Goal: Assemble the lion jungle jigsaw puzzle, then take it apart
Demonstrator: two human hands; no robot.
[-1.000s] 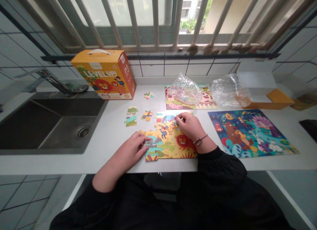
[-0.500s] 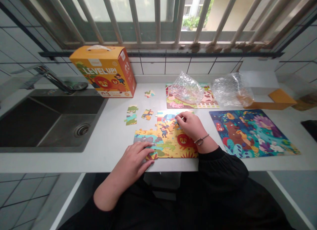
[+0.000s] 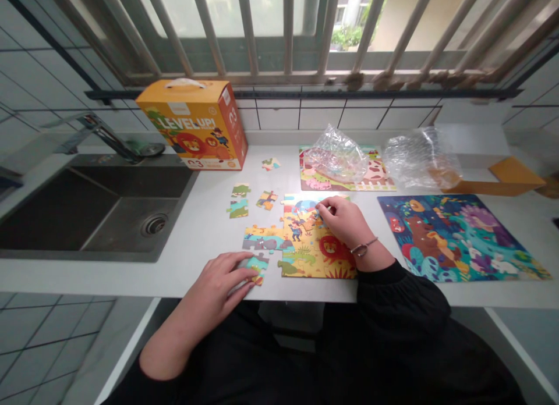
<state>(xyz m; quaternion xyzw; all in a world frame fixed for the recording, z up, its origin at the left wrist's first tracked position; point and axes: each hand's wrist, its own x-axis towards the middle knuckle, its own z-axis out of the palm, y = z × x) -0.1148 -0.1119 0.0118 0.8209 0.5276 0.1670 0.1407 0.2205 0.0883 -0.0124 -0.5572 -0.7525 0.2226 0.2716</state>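
On the counter lies a partly joined jigsaw puzzle [image 3: 301, 259] with a red lion and a crocodile on yellow. A joined hippo strip [image 3: 264, 240] meets its left side. Below that strip, my left hand [image 3: 222, 280] has its fingertips and thumb on a small joined puzzle section [image 3: 259, 266], which sits apart from the main puzzle. My right hand [image 3: 347, 220] rests on the puzzle's upper right with thumb and finger closed together; anything between them is hidden. Loose puzzle pieces [image 3: 267, 199] lie to the upper left, near a green-and-blue pair [image 3: 239, 200].
An orange puzzle box [image 3: 196, 125] stands behind, beside the sink [image 3: 131, 219]. A finished dark-blue puzzle [image 3: 458, 236] lies at right. Bubble wrap [image 3: 338, 155] covers part of a farm puzzle [image 3: 391, 181]; more wrap lies near an open tray [image 3: 489, 181].
My left hand has moved left, drawing the small section away from the main puzzle and uncovering the hippo strip. My right hand stays at the same spot on the puzzle. The view has shifted slightly.
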